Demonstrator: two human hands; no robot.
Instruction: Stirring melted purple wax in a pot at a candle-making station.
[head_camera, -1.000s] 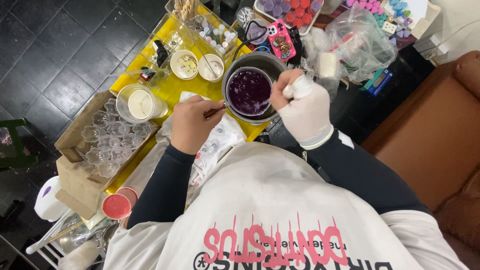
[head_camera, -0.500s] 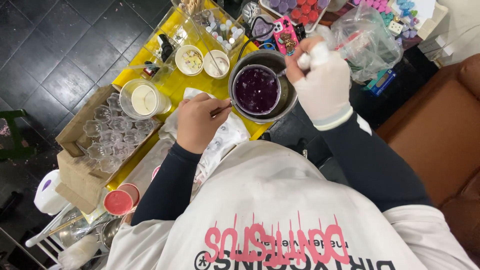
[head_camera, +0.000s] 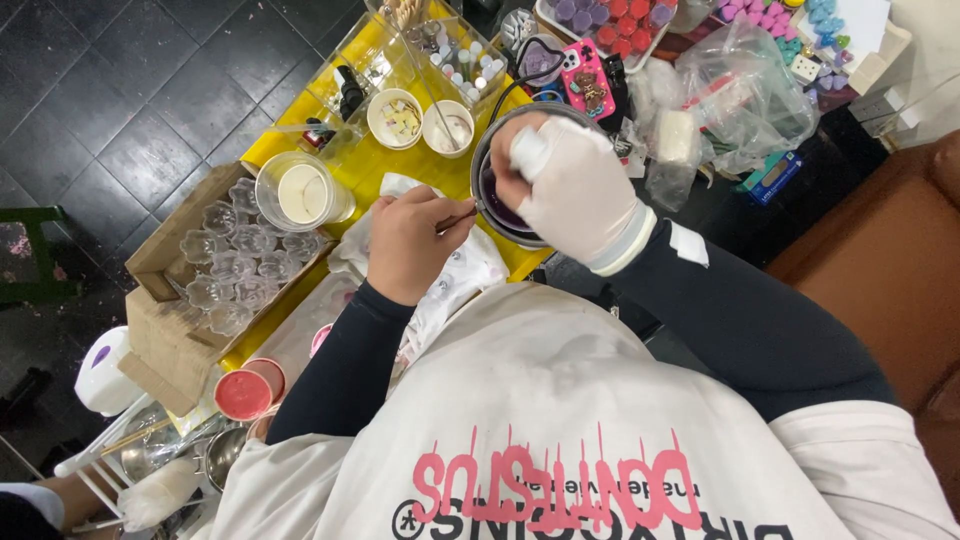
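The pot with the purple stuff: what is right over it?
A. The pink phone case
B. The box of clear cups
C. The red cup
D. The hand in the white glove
D. The gloved right hand is over the metal pot and hides most of the purple liquid.

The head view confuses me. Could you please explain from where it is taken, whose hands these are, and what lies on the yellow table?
The picture comes from a camera worn on the person's head, looking straight down, so you see their white shirt at the bottom and both arms reaching forward. No machine is here. The bare left hand pinches a thin handle that leads to the metal pot. The right hand, in a white glove, is over the pot and hides most of its purple liquid. On the yellow table stand a clear container of white wax and two small white bowls. To the left, a cardboard box holds clear moulds.
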